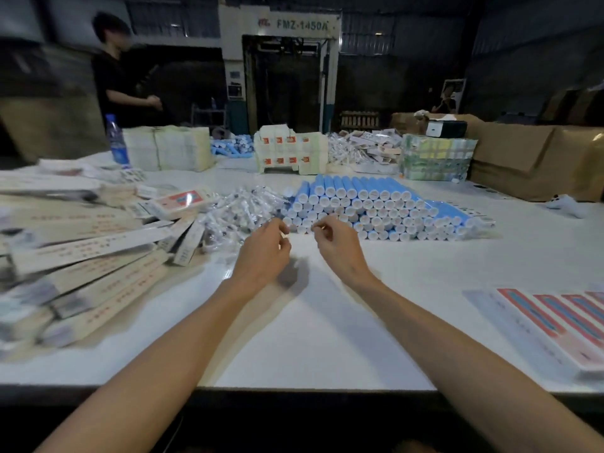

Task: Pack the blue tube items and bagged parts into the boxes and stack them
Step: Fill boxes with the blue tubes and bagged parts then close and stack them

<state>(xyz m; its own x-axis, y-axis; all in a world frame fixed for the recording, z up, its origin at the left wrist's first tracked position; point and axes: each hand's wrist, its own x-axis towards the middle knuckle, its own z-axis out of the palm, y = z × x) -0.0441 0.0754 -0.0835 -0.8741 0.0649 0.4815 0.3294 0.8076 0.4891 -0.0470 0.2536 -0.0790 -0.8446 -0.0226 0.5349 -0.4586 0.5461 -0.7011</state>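
Both hands, left hand (266, 248) and right hand (335, 240), hover over the white table (327, 322) with fingers loosely curled; whether either pinches anything cannot be told. Just beyond them lies a stacked pile of blue tubes (376, 204), too many to count; bagged parts (242, 207) lie beyond the left hand. Long boxes (85, 266) fan out leftward, print blurred. Far machine (281, 73) reads "FMZ-1450A".

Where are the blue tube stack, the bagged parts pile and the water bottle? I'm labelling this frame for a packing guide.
blue tube stack (376, 207): head view, on the white end caps facing the camera.
bagged parts pile (242, 207): head view, middle of the clear bags.
water bottle (116, 142): head view, on its blue label.
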